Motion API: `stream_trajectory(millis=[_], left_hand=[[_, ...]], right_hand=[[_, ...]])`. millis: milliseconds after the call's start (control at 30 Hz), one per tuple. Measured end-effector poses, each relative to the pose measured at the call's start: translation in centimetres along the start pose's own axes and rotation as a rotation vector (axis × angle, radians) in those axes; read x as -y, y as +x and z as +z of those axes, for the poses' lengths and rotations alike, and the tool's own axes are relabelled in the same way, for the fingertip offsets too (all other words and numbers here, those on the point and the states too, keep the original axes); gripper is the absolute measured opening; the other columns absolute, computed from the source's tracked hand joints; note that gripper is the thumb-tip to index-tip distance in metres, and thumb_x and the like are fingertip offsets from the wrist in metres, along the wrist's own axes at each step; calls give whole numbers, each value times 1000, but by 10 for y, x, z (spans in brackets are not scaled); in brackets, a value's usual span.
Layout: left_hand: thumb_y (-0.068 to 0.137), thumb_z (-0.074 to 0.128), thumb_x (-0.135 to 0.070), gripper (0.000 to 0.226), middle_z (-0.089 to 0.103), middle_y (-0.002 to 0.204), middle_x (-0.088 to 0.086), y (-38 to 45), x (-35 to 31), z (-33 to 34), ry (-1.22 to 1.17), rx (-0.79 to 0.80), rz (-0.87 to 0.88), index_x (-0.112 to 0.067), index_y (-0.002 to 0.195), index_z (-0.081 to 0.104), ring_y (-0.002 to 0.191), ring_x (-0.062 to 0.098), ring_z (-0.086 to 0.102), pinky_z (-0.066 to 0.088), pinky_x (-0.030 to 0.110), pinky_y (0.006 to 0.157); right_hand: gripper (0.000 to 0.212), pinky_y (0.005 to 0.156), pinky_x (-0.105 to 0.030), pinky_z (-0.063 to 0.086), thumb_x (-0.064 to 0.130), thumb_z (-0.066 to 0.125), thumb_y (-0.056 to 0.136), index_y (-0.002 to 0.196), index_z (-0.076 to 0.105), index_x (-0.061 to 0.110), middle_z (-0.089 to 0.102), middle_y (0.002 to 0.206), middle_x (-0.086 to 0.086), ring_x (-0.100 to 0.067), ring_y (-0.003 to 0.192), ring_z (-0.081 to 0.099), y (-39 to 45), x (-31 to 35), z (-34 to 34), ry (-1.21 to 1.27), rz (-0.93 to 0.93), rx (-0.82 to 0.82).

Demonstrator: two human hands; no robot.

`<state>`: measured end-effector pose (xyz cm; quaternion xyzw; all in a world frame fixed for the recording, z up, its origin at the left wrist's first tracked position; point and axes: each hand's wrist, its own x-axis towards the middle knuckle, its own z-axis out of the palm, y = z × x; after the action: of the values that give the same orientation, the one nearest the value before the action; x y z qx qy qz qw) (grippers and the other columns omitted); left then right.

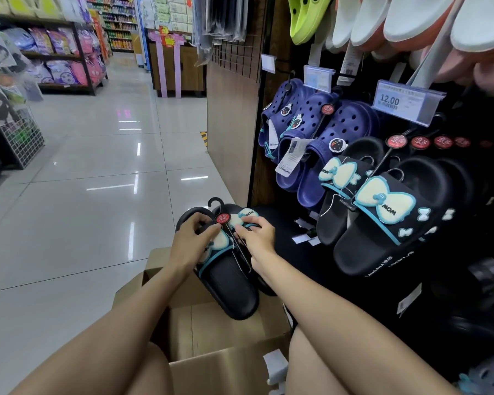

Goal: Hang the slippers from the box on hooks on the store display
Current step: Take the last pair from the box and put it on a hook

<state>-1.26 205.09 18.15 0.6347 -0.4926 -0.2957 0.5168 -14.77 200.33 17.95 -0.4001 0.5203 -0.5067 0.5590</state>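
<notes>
Shop aisle tiles stretch off to the left; the slipper display (382,195) stands to the right of the cardboard box (211,323). Over the box's far edge, both hands grip a black slipper pair (228,280), toes toward the person, hanger hook (216,201) pointing away. Left hand (190,240) pinches one strap, right hand (257,236) the other; the right is nearer the display's hooks.

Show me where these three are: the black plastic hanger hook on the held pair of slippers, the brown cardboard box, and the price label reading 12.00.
Black plastic hanger hook (215,201): head view, on its curved top.
Brown cardboard box (226,366): head view, on the near flap.
Price label reading 12.00 (389,100): head view, on the printed number.
</notes>
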Motion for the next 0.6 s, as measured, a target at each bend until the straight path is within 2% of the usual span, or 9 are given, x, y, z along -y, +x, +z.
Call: stream_trajectory(millis=[100, 167, 233, 333, 467, 600], left_hand=[[91, 68, -28, 11, 68, 87, -1, -1, -4, 1, 18, 47, 44, -17, 93, 66, 79, 10, 64, 47, 15, 65], [92, 66, -29, 10, 66, 79, 0, -3, -6, 4, 42, 69, 75, -20, 88, 67, 72, 6, 61, 44, 16, 63], [92, 65, -32, 14, 62, 69, -2, -4, -6, 8, 77, 86, 92, -22, 82, 67, 62, 2, 54, 41, 21, 63], [93, 64, -36, 20, 55, 59, -11, -5, -4, 12, 124, 96, 88, -24, 77, 66, 57, 2, 49, 41, 25, 60], [93, 61, -42, 27, 60, 63, -3, -3, -3, 11, 210, 68, 79, -22, 75, 65, 60, 11, 54, 46, 37, 63], [93, 62, -39, 23, 66, 75, 2, -4, 2, 10, 275, 50, 63, -20, 83, 53, 74, 23, 63, 50, 47, 71]], right_hand=[[23, 58, -19, 56, -7, 68, 87, 107, 66, 5, 67, 81, -10, -12, 66, 65, 0, 4, -2, 49, 34, -28], [23, 52, -15, 52, -7, 67, 87, 108, 67, 3, 66, 79, -10, -11, 64, 63, 0, 6, -3, 75, 40, -36], [23, 54, -17, 54, -7, 67, 88, 108, 67, 3, 67, 80, -9, -13, 67, 64, 0, 7, -4, 104, 55, -37], [23, 67, -24, 59, -7, 67, 88, 106, 68, 6, 69, 85, -11, -16, 73, 66, 1, 7, -5, 131, 89, -43], [22, 63, -22, 57, -7, 68, 87, 103, 68, 7, 68, 81, -8, -16, 73, 66, 0, 6, -4, 156, 84, -35], [24, 61, -21, 56, -7, 68, 87, 108, 68, 5, 69, 82, -9, -16, 73, 67, 0, 6, -3, 147, 67, -22]])
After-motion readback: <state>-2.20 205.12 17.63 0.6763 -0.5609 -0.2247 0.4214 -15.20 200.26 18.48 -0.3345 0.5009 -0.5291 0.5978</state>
